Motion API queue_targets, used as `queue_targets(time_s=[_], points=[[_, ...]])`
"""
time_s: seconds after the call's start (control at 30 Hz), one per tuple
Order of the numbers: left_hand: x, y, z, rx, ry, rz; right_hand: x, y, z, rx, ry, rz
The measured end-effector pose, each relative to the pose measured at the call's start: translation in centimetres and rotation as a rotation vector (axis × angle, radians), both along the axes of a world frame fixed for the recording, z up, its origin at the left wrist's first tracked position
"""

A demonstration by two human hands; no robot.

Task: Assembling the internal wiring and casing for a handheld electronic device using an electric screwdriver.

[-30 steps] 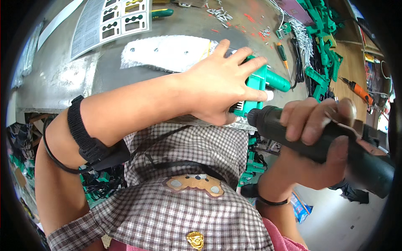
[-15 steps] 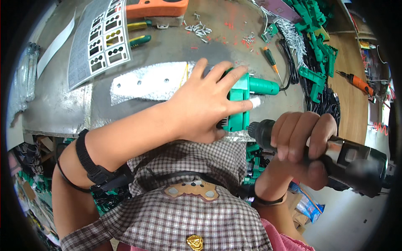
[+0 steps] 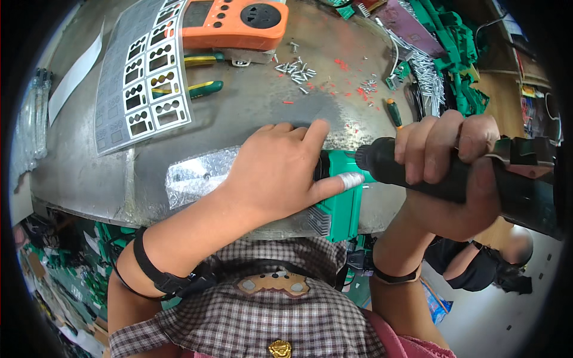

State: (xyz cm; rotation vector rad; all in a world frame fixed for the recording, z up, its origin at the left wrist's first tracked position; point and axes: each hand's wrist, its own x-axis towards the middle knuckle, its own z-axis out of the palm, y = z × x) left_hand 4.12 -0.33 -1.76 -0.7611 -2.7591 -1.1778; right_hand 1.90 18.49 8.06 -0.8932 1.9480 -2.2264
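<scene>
My left hand [image 3: 277, 170] is closed over a green plastic tool housing [image 3: 343, 209] near the front edge of the table. Its bandaged thumb presses on the top of the housing, while the other fingers reach over the far side. A flat silver piece in bubble wrap [image 3: 194, 179] extends left from under that hand and forearm. A black power screwdriver [image 3: 388, 161] lies level in the grip of my right hand [image 3: 444, 155]. Its nose is right at the housing's right side; whether the tip sits on a screw is hidden.
Several loose screws [image 3: 298, 71] lie beyond my hands, near an orange meter [image 3: 239, 24]. Green-handled pliers [image 3: 206, 88] and a printed label sheet [image 3: 143, 77] are at the left. Green housings [image 3: 444, 36] and a screw pile [image 3: 427, 83] stand far right. Another person [image 3: 477, 262] is at lower right.
My right hand has brought the screwdriver up to the green housing. The housing has been turned and shifted toward me under my left hand. Another person has come into view at lower right.
</scene>
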Motion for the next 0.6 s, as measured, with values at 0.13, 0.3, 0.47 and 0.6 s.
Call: queue_targets(time_s=[0.13, 0.3, 0.47, 0.6], points=[[-0.3, 0.0, 0.0, 0.045, -0.055, -0.025, -3.4, 0.5, -0.1, 0.068, 0.075, 0.508], [-0.3, 0.4, -0.1, 0.001, 0.000, -0.029, 1.2, -1.6, -1.1, -0.083, -0.012, -0.177], [-0.2, -0.1, 0.2, -0.048, 0.027, -0.066, 1.5, 3.8, 5.5, 0.035, 0.105, -0.116], [-2.2, 0.4, 3.8, -0.356, 0.526, 0.011, 4.0, 9.5, 8.4, 0.053, 0.372, 0.137]])
